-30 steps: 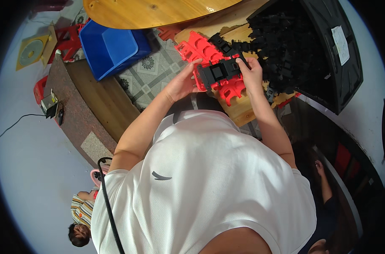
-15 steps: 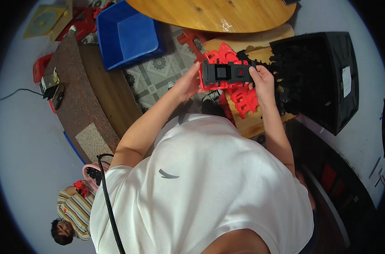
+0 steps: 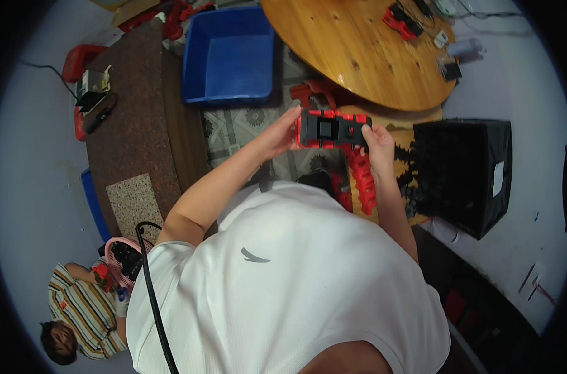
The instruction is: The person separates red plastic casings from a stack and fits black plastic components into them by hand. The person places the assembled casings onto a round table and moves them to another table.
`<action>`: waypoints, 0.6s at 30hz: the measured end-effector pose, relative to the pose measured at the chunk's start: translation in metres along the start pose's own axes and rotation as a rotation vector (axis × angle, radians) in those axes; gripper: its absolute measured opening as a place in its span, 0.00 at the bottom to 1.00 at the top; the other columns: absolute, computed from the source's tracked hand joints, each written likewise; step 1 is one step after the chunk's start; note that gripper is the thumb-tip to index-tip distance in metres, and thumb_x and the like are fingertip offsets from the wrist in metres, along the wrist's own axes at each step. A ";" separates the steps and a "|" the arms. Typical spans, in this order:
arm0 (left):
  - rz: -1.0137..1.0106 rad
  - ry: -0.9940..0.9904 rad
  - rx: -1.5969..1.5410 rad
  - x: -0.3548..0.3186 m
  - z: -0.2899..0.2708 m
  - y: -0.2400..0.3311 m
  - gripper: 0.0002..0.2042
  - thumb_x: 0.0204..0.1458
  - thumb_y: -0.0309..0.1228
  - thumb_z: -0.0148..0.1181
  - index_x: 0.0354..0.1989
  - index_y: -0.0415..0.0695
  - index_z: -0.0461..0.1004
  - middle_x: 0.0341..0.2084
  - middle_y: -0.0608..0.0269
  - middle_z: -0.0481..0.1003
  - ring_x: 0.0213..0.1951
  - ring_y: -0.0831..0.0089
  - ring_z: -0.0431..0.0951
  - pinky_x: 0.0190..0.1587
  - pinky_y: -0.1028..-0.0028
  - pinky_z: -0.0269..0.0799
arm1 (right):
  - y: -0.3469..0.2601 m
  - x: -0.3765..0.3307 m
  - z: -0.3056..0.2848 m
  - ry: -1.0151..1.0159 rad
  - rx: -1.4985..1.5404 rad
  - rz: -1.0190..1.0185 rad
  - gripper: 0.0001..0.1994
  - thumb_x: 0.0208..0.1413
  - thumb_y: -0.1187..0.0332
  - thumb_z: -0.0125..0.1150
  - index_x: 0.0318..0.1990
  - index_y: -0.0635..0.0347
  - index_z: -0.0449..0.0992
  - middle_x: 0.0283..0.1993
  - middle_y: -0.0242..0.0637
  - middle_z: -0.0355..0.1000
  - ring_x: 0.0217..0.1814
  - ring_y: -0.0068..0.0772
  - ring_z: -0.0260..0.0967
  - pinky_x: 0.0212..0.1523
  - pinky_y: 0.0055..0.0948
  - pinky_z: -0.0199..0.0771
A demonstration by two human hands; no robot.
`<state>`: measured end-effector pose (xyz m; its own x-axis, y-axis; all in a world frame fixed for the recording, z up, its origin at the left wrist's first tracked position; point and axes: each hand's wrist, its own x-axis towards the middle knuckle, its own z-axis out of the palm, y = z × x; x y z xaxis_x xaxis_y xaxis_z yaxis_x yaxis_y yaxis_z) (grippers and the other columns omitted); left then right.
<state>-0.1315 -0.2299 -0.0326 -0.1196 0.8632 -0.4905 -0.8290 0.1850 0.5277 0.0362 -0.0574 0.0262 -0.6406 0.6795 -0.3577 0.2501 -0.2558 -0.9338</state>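
1. Beyond my hands stands the rounded table of yellow-brown wood (image 3: 352, 37).
2. At my right is the black square-walled box (image 3: 498, 143), with dark parts (image 3: 427, 177) inside.
3. Before my body, between my hands, is the oblong plastic assembly (image 3: 339, 129), black over red.
4. My left hand (image 3: 282, 134) grips its left end; my right hand (image 3: 381, 148) grips the other, thumb on top.
5. I judge this step as handling or checking the fit; the next move seems to call for steady, even support.

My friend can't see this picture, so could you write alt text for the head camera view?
A person's left hand and right hand hold a black and red plastic part. Beyond are a blue bin and a wooden table; to the right, a black box with dark parts.
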 end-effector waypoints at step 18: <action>0.180 0.150 -0.150 -0.023 0.036 0.006 0.21 0.56 0.53 0.40 0.50 0.54 0.61 0.46 0.68 0.68 0.48 0.74 0.70 0.45 0.66 0.68 | -0.018 0.053 0.000 -0.286 -0.093 0.035 0.06 0.55 0.68 0.54 0.32 0.61 0.68 0.24 0.31 0.71 0.18 0.17 0.65 0.13 0.15 0.58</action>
<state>-0.1146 -0.2313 0.0068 -0.3428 0.7945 -0.5013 -0.8573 -0.0463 0.5128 -0.0021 -0.0166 0.0246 -0.8058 0.4467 -0.3888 0.3325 -0.2020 -0.9212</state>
